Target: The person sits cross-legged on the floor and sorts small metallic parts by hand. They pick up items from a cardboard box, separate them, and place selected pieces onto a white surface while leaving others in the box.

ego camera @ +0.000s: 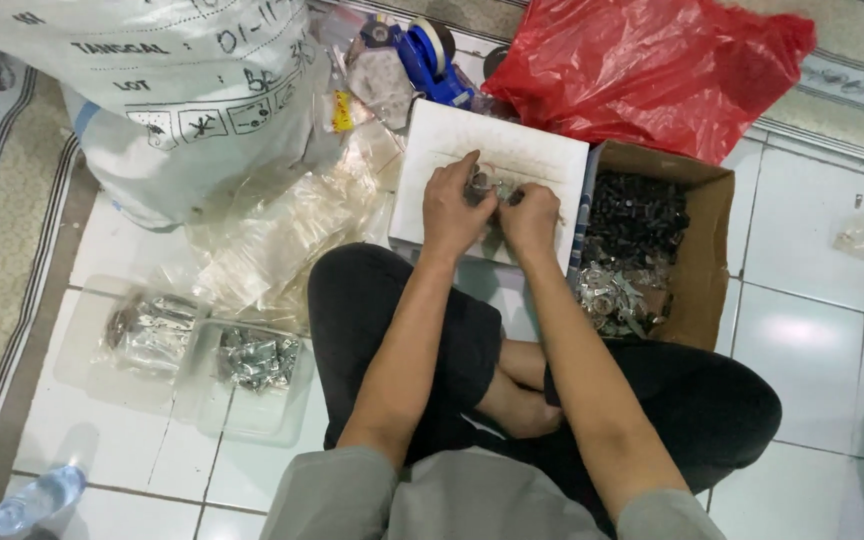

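Note:
I sit cross-legged on a white tiled floor. My left hand (457, 205) and my right hand (532, 215) meet over a white box lid (542, 150) in front of my knees. Both pinch a small cluster of metal parts (487, 186) between the fingertips; the fingers hide most of it. Right of the lid stands an open cardboard box (707, 250) filled with dark screws and shiny metal pieces (632, 260).
A large white printed sack (172, 90) and a heap of clear plastic bags (282, 230) lie at the left. Two clear trays with bagged metal parts (252, 360) sit near my left knee. Red plastic bag (652, 65), blue tape dispenser (427, 55), water bottle (37, 500).

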